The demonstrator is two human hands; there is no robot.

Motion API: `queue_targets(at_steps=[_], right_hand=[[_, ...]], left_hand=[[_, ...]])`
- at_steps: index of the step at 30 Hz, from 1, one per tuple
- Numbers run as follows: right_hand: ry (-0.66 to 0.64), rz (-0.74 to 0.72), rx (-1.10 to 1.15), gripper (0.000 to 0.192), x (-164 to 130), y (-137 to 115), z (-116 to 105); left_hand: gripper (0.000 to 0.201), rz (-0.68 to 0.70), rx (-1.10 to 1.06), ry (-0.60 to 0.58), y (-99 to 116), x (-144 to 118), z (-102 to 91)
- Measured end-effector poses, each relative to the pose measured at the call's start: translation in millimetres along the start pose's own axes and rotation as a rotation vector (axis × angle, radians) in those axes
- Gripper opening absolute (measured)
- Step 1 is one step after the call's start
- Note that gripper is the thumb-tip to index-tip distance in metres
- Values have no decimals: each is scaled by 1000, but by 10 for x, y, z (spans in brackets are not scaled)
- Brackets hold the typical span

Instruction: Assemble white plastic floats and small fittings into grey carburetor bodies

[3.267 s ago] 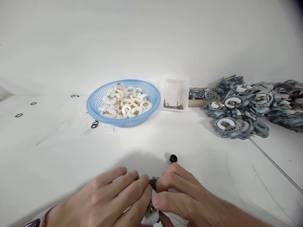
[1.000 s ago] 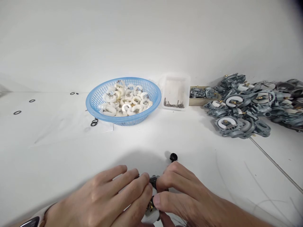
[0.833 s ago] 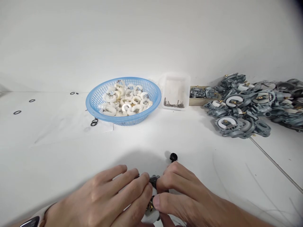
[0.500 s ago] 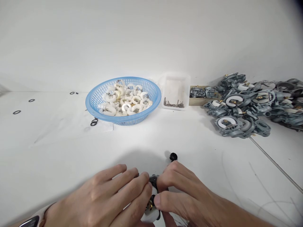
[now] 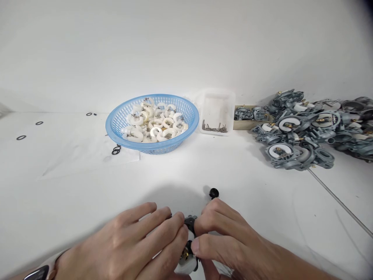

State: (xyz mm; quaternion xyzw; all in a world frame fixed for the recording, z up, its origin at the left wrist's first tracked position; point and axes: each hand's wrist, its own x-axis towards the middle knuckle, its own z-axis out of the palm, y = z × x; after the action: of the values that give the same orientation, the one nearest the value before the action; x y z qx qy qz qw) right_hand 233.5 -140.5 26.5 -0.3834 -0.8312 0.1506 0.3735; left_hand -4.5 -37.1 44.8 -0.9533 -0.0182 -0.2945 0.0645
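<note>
A: Both hands are closed on one small carburetor body [image 5: 189,249] at the near edge of the table [image 5: 72,186]. The fingers [image 5: 171,227] of the left hand [image 5: 128,245] wrap it from the left, and the right hand [image 5: 230,245] pinches at its top, where a white float and a brass part show.

B: What could go wrong?

A: I think the piece is tiny and mostly covered, so a slip of the pinch could drop a pin or let it roll. The black cap [image 5: 213,193] lies just beyond the right knuckles; a knock could send it away.

B: Any writing?

A: None that I can read, not on the blue basket [image 5: 122,126] of white floats, the clear box [image 5: 216,112] of pins, or the carburetor pile [image 5: 305,128].
</note>
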Motion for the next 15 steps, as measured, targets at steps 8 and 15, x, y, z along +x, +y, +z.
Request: queue_targets(at_steps=[8, 15], right_hand=[[41, 4, 1, 17, -20, 5, 63], [28, -11, -33, 17, 4, 3, 40]], left_hand=[[41, 13, 14, -12, -6, -1, 7], [38, 8, 24, -12, 15, -65, 24]])
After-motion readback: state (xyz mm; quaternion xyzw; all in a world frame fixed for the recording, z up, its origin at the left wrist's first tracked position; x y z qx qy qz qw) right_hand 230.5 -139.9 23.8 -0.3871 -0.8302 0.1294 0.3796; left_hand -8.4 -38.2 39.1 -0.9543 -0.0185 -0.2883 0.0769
